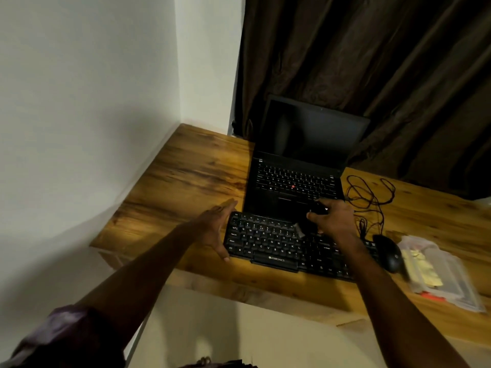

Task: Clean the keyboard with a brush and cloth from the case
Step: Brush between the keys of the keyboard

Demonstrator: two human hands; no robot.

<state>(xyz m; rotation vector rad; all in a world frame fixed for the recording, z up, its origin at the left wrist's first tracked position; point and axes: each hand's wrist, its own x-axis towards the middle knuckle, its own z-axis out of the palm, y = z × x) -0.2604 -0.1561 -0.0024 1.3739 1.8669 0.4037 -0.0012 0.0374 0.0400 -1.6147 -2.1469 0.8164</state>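
Black plastic keyboard (271,245) is lying along the near edge of the wooden desk (186,176), just in front of an open laptop (295,179) whose screen is dark. The person is reaching over it with both bare arms.

Their left hand (216,229) is standing on edge at the keyboard's left end. Its fingers are straight and spread wide, with the thumb touching the near left corner and the fingertips pointing toward the far left corner. It is gripping nothing.

Their right hand (334,219) is hovering over the right half of the keyboard, near its far edge, with its fingers curled around a dark brush (299,230). The pale grey bristles are pointing down and left over the upper key rows near the middle. I cannot tell whether they are touching the keys.

Just right of the keyboard a black mouse (388,253) is resting on the desk, and a thin black cable (369,195) is lying in loose loops farther back, right of the laptop. Farther right, a clear plastic case (457,282) is lying flat with a yellow item (427,274) showing through it.

A dark brown curtain (372,62) is hanging behind the desk, and a white wall (79,102) is closing off the left side.
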